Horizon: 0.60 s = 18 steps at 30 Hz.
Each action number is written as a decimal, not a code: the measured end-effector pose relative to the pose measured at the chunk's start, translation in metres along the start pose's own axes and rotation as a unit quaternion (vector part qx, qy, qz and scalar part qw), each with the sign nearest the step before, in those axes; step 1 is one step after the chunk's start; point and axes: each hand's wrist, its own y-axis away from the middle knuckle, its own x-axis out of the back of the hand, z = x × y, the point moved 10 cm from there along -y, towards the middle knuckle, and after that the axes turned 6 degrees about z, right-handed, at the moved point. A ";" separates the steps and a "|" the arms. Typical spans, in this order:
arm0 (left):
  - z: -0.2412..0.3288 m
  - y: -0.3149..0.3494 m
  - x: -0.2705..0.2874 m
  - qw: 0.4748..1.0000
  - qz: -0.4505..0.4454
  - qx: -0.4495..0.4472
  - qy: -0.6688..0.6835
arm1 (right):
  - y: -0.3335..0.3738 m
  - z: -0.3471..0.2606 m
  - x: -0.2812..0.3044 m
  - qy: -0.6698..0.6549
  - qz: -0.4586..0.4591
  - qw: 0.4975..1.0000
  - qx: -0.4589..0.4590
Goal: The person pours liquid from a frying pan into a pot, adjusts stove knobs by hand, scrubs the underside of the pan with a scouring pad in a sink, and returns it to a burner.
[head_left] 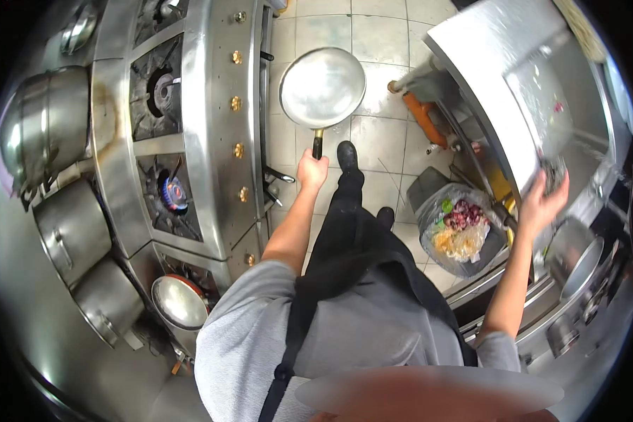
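Holding round metal pan (323, 88) above tiled floor (380, 144), right of stove (221, 141): your left hand (312, 171), grip narrow around dark handle (318, 146). Your right hand (546, 202) at sink (589, 105), grip around blurred grey scrubber (554, 173). 1 burner (173, 193) lit blue.

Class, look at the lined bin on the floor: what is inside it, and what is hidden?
Inside the lined bin, purple-red scraps, pale yellow-orange scraps and a bright green bit show on top. Whatever lies beneath them, and the bin's bottom, is covered.
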 end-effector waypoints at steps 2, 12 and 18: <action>0.018 -0.055 -0.007 0.999 0.028 0.011 -0.031 | 0.002 0.000 -0.003 -0.027 0.005 0.999 -0.023; 0.049 -0.268 -0.047 0.985 0.150 0.081 0.030 | 0.008 0.024 -0.017 0.013 -0.013 0.989 -0.149; 0.043 -0.350 -0.056 0.950 0.270 0.051 0.150 | 0.004 0.034 -0.020 0.035 -0.031 0.991 -0.123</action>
